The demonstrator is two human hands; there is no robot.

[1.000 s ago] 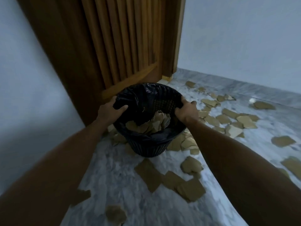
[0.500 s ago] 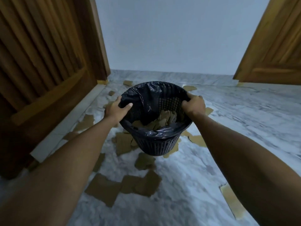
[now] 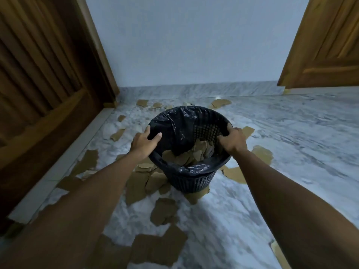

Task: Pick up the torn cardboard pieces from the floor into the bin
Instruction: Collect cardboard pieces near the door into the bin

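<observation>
You grip the round black lattice plastic bin (image 3: 191, 179), bag-lined and part-filled, mid-frame, left hand (image 3: 144, 143) and right hand (image 3: 233, 141) curled over opposite rims, likely to steady it among torn brown cardboard pieces (image 3: 157, 249) littering the grey marble floor (image 3: 291, 136).

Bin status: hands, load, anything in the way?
Left hand and right hand grip bin rim. Cardboard pieces inside; more scraps on floor around it.

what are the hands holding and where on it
Both grip the black bin by its rim: left hand on the left edge, right hand on the right.
</observation>
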